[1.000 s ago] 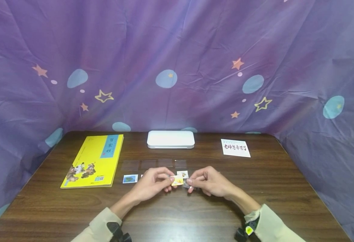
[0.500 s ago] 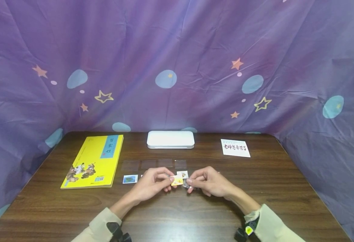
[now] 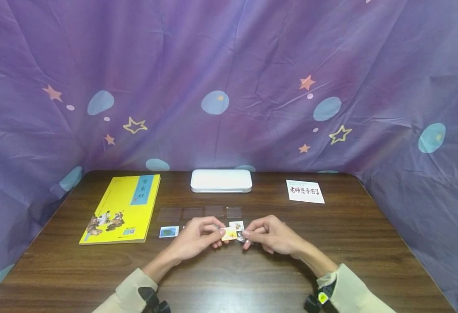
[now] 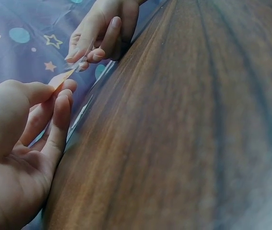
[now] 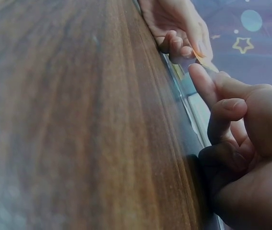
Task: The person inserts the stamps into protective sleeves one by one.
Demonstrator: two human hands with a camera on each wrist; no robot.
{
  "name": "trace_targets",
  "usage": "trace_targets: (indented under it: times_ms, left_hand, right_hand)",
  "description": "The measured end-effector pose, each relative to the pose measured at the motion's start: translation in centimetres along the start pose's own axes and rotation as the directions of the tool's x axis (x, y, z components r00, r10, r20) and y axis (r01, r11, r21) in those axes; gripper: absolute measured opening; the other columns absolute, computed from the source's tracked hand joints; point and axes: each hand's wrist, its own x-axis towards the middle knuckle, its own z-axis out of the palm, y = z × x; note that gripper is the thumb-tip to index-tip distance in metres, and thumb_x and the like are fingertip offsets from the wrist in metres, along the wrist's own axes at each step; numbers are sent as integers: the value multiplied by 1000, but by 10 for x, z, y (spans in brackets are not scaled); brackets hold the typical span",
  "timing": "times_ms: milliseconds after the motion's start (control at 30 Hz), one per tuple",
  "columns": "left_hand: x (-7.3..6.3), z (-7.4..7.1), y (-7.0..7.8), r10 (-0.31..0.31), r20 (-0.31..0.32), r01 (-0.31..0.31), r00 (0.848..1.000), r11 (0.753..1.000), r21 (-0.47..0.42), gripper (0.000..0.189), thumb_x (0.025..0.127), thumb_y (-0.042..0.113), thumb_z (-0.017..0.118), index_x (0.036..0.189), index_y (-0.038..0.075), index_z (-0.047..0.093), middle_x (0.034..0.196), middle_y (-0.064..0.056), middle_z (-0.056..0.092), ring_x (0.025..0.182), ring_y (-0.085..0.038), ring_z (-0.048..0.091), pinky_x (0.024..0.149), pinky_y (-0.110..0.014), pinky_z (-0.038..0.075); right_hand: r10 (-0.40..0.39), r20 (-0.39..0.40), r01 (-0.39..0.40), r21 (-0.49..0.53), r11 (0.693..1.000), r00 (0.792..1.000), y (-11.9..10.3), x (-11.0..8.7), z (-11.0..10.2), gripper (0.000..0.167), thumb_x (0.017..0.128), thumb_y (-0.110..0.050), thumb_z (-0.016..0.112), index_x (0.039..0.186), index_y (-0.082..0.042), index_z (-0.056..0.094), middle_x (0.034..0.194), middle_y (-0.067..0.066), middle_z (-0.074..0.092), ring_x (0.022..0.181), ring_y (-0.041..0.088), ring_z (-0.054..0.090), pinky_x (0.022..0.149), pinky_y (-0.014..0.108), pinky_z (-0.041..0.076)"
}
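Between finger and thumb, my left hand (image 3: pixel 199 237) pinches a small yellow stamp-like card (image 3: pixel 229 234) just above the table. My right hand (image 3: pixel 273 234) pinches a small clear plastic sleeve (image 3: pixel 240 236) at the card's right edge. The left wrist view shows the card (image 4: pixel 65 78) edge-on, meeting the clear film (image 4: pixel 86 51). How far the card lies inside the film I cannot tell. Behind the fingers lies a white-bordered stamp (image 3: pixel 237 225). A blue stamp (image 3: pixel 169 231) lies left of my left hand, which mostly hides another white-edged piece.
Several clear sleeves (image 3: pixel 170 214) lie in a row beyond the stamps. A white case (image 3: pixel 221 181) stands at the back. The yellow book (image 3: pixel 121 208) lies at the left and a white card with writing (image 3: pixel 305 191) at the back right.
Both hands stay almost still. Only the glint on the clear sleeve shifts slightly.
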Motion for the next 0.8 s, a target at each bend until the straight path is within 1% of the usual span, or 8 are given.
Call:
trace_targets:
  times_ms: [333, 600, 800]
  left_hand:
    - [-1, 0, 0, -6, 7, 6, 1000, 1000, 16, 26, 106, 28, 71, 123, 8, 73, 100, -8, 84, 84, -19, 74, 81, -27, 60]
    - [0, 0, 1, -6, 12, 6, 1000, 1000, 27, 24, 105, 26, 73, 121, 9, 73, 98, -7, 84, 84, -18, 74, 79, -27, 61]
    - [-1, 0, 1, 1, 18, -2, 1000, 999, 47, 24, 105, 28, 72, 121, 11, 74, 97, -6, 84, 84, -19, 75, 83, -27, 60]
  right_hand:
    - [-3, -1, 3, -1, 1000, 1000, 0, 0, 0, 23, 104, -35, 74, 110, -13, 79, 96, 6, 85, 44, 4, 42, 39, 17, 35]
    - [-9, 9, 9, 7, 1000, 1000, 1, 0, 0, 20, 104, -33, 74, 109, -14, 79, 97, 7, 85, 45, 4, 43, 40, 16, 35]
    - [-14, 15, 14, 0, 1000, 1000, 2, 1, 1, 20, 105, -33, 73, 109, -14, 79, 96, 7, 85, 45, 4, 44, 41, 17, 35]
